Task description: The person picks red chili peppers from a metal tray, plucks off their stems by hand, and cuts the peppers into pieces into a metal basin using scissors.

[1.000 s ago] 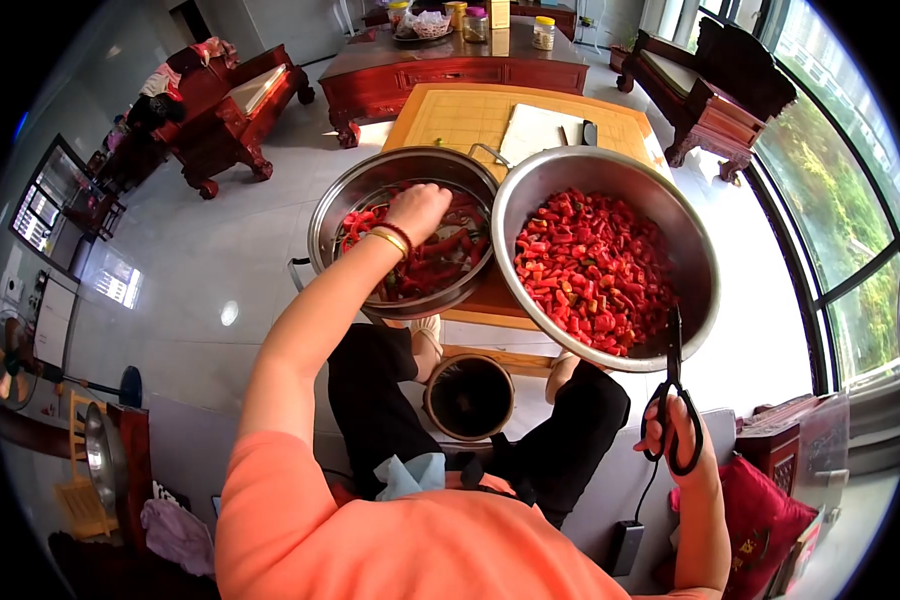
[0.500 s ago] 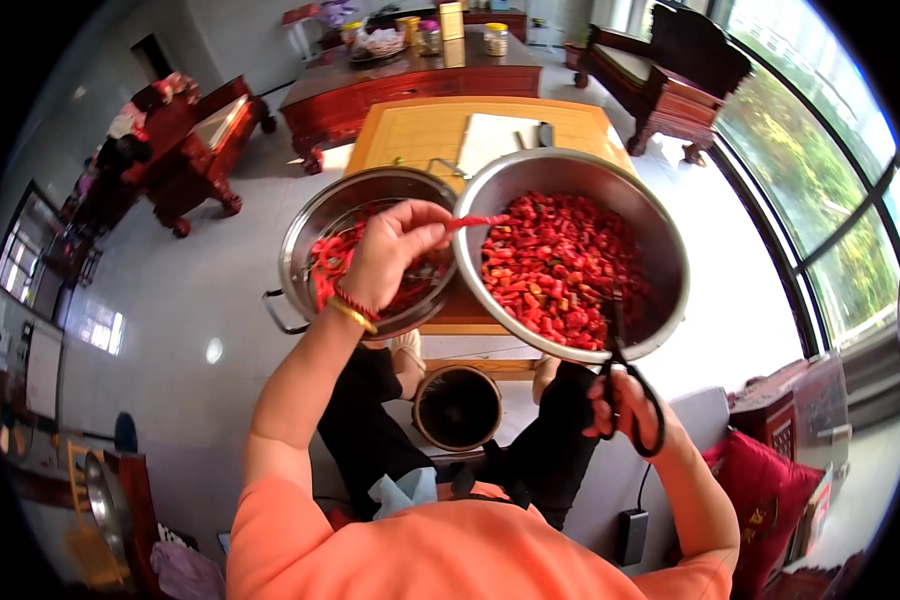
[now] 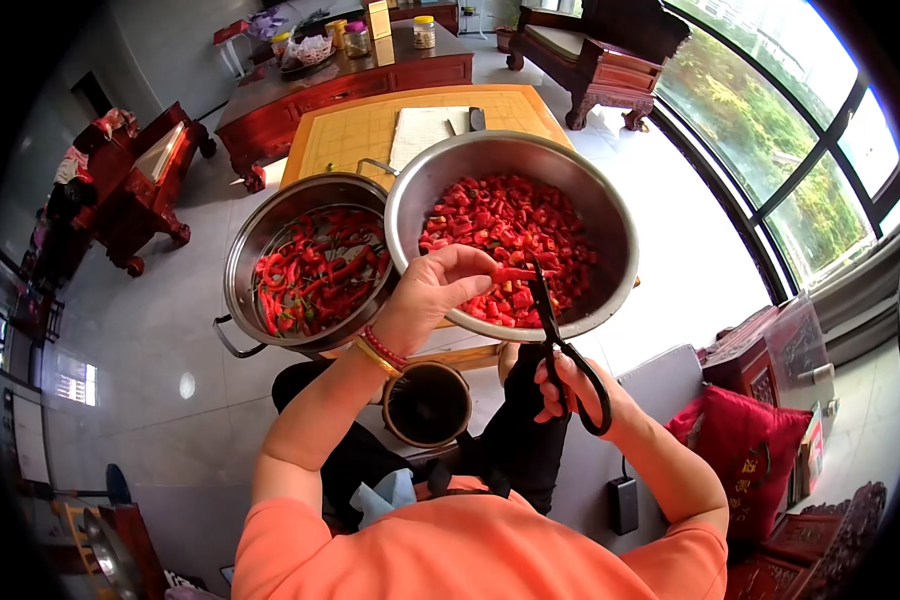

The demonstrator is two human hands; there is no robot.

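Observation:
Between the thumb and fingers of my left hand [image 3: 438, 288] is a red chili pepper [image 3: 513, 273], held over the near part of a wide steel basin [image 3: 610, 225]. Chopped red chili pieces [image 3: 515, 215] cover the basin's bottom. My right hand [image 3: 570, 385] grips black-handled scissors [image 3: 548, 310], whose blades point up and away, close to the pepper's free end. Whether the blades touch the pepper I cannot tell. To the left, a steel pot [image 3: 255, 225] with side handles holds whole red chili peppers [image 3: 320, 275], some with green stems.
Both vessels stand on a light wooden table [image 3: 345, 125], with a white pad [image 3: 425, 135] and a dark-handled tool [image 3: 477, 120] behind the basin. A round dark-mouthed bin [image 3: 427, 403] stands between my legs. At right lies a red cushion [image 3: 745, 450].
My left hand has carried the pepper from between the pot and basin toward the scissors. The scissors have swung leftward to meet it. My view has shifted right.

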